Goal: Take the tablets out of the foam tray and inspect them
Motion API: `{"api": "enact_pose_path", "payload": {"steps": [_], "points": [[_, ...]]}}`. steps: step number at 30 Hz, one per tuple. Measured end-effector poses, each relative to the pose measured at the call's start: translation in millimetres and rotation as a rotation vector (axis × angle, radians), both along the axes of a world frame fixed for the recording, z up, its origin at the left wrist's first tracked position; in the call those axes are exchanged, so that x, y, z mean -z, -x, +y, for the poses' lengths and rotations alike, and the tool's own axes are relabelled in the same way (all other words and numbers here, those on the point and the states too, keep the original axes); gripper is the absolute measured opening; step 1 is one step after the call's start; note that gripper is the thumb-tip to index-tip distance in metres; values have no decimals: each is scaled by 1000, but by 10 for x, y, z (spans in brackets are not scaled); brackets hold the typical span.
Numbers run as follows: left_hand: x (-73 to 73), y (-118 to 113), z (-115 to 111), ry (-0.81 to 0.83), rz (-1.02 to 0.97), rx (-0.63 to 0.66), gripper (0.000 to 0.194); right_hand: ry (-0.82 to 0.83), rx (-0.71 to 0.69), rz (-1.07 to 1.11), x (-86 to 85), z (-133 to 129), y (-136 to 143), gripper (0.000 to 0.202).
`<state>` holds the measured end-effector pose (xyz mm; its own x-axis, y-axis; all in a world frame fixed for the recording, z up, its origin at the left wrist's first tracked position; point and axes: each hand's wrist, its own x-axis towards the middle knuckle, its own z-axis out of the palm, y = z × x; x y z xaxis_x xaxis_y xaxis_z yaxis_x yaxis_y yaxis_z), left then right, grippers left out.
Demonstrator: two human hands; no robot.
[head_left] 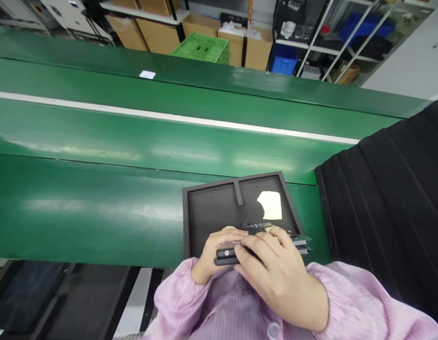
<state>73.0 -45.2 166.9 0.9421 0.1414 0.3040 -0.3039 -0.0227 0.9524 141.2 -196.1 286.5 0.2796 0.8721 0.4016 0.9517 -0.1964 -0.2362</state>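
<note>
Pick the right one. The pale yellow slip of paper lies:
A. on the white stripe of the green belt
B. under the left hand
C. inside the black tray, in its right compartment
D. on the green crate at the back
C. The pale slip lies on the floor of the black tray, right of its short divider, just beyond the two hands holding a stack of flat dark parts.

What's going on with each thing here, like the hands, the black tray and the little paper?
Left hand: gripping the dark flat parts.
Right hand: pressed on top of them.
Black tray: lying flat on the green belt.
Yellowish paper: lying in the tray.
</note>
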Motion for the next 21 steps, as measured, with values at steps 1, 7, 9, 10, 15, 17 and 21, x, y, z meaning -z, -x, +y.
{"api": "enact_pose_path", "payload": {"steps": [1, 7, 9, 10, 15, 17, 21], "points": [[3, -2, 4, -2, 5, -6, 25, 1, 2, -6, 0, 7, -6, 21], [-19, -23, 18, 15, 24, -11, 23, -5, 4, 6, 1, 29, -29, 19], [-9, -27, 25, 33, 28, -5, 21, -7, 10, 3, -1, 41, -35, 19], [2, -27, 30, 41, 25, -2, 20, -7, 13, 0, -3, 50, -40, 19], [55, -20, 54, 51, 44, 2, 20, 10, 12, -14, -19, 100, -79, 20], [38, -22, 64, 39, 72, 4, 19, 27, 5, -29, -30, 107, -98, 25], [-41, -46, 67, -26, 104, -9, 20, 115, -32, -67, -35, 100, -117, 34]]}}
